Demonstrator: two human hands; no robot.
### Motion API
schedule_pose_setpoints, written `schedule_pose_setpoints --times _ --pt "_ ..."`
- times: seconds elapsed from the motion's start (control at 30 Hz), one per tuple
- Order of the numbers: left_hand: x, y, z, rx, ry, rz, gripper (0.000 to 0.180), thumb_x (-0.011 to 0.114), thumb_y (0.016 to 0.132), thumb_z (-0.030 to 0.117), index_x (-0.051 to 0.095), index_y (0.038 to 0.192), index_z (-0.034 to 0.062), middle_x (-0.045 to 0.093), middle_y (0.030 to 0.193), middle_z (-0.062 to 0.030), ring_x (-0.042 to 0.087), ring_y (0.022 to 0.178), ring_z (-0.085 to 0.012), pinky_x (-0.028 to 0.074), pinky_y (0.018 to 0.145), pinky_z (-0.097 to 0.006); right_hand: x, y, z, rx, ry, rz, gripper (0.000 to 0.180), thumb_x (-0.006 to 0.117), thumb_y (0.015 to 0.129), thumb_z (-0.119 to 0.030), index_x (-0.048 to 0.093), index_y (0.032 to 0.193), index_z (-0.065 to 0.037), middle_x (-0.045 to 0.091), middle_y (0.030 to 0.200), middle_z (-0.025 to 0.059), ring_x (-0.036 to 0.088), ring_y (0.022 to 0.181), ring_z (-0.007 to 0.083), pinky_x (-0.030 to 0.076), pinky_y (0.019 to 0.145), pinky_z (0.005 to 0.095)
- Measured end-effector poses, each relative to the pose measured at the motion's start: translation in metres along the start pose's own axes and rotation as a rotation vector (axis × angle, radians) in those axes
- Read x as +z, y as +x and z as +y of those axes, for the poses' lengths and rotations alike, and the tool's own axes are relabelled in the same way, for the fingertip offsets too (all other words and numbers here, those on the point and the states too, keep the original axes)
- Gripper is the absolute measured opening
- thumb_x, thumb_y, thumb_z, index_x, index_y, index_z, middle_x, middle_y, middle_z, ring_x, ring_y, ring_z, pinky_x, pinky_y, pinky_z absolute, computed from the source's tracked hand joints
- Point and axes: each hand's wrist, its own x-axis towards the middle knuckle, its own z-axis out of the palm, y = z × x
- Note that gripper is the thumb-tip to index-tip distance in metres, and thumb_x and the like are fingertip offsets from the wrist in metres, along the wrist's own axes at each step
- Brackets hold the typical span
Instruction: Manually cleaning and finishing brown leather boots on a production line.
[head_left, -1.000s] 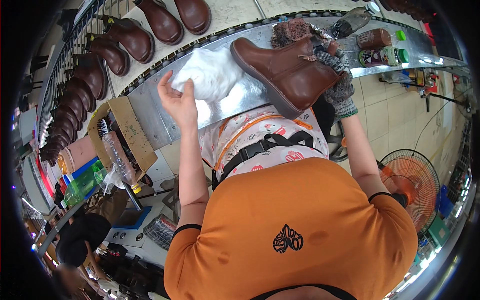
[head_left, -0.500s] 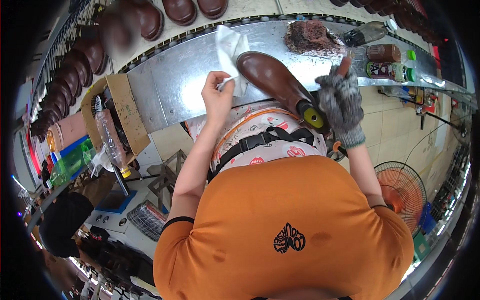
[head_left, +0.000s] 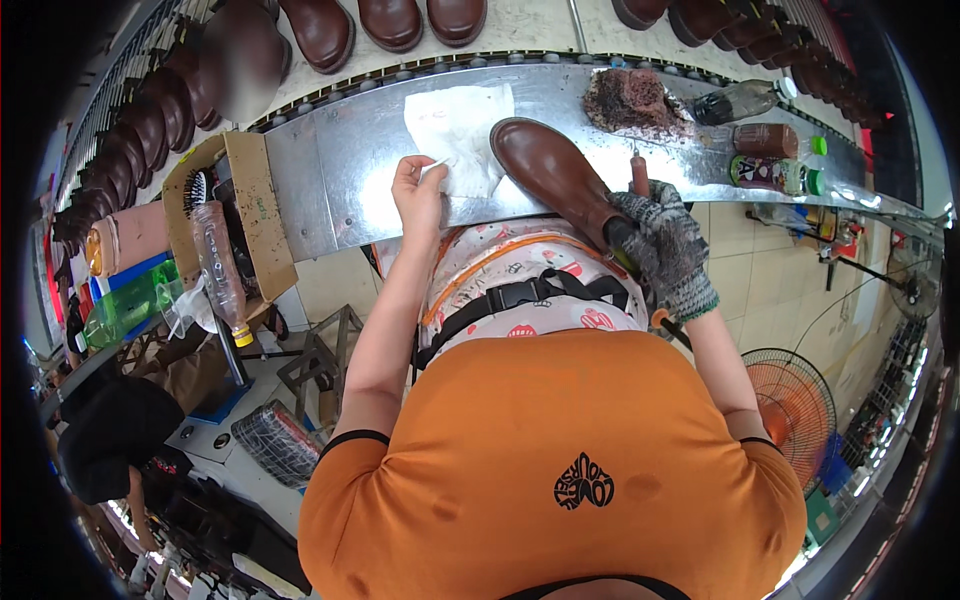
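Observation:
My bare left hand pinches the near left edge of a white cloth lying on the metal bench. A dark brown leather boot rests with its toe on the bench, just right of the cloth, its shaft pointing toward me. My right hand, in a grey knitted glove, is closed round the boot's shaft. Between its gloved fingers a slim brown piece with a thin tip sticks up; its kind is unclear. The palm side of that hand is hidden.
A dirty reddish-brown sponge-like block and several bottles stand or lie at the right of the metal bench. Brown boots line the rack behind. A cardboard box with a brush is at left; a fan stands lower right.
The cloth now lies spread flatter on the bench. My right hand has come down and left onto the boot's shaft, the slim brown piece still in it. The left hand keeps its pinch.

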Motion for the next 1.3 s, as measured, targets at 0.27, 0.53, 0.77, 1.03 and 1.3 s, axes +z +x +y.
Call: schedule_pose_setpoints --times 0.27,0.53,0.77,1.03,1.3 --pt "0.004 0.011 0.029 0.214 -0.082 0.052 0.015 0.063 0.072 -0.002 0.058 0.083 0.0071 0.06 0.076 -0.0024 0.056 0.064 -0.0092 0.043 0.054 -0.021 -0.002 0.046 0.005 -0.151 -0.161 0.091 0.027 0.062 0.081 -0.037 0.067 0.093 -0.014 0.058 0.082 0.0113 0.059 0.078 0.0268 0.047 0.07 0.0375" --pt "-0.032 0.021 0.081 0.755 0.371 0.249 0.009 0.058 0.073 -0.005 0.061 0.08 0.0002 0.063 0.076 -0.0061 0.058 0.072 -0.0115 0.046 0.068 -0.025 0.016 0.093 0.07 -0.55 -0.251 0.287 0.028 0.062 0.075 -0.01 0.064 0.103 -0.013 0.063 0.101 0.0103 0.059 0.092 0.0311 0.046 0.08 0.0396" --pt "0.007 -0.007 0.03 0.741 0.716 -0.144 0.015 0.063 0.069 -0.003 0.062 0.083 0.0016 0.063 0.079 -0.011 0.062 0.072 -0.0223 0.049 0.068 -0.03 0.022 0.071 0.079 -0.411 -0.221 0.236 0.024 0.062 0.076 -0.011 0.065 0.099 -0.015 0.062 0.097 0.009 0.058 0.091 0.0286 0.046 0.077 0.0381" --pt "0.037 -0.01 -0.001 1.11 0.718 -0.332 0.019 0.063 0.062 -0.004 0.062 0.079 0.0032 0.06 0.074 -0.0088 0.059 0.071 -0.0264 0.047 0.062 -0.034 0.038 0.065 0.096 -0.308 -0.204 0.238 0.031 0.063 0.075 -0.01 0.063 0.106 -0.017 0.062 0.102 0.0089 0.058 0.095 0.0286 0.045 0.085 0.0369" --pt "0.037 -0.004 0.003 1.329 0.919 -0.436 0.019 0.063 0.062 -0.001 0.063 0.079 0.0072 0.058 0.072 -0.003 0.057 0.069 -0.02 0.047 0.06 -0.032 0.038 0.063 0.089 -0.215 -0.285 0.17 0.034 0.066 0.072 -0.015 0.063 0.106 -0.018 0.063 0.102 0.0099 0.058 0.095 0.0308 0.044 0.085 0.0392"
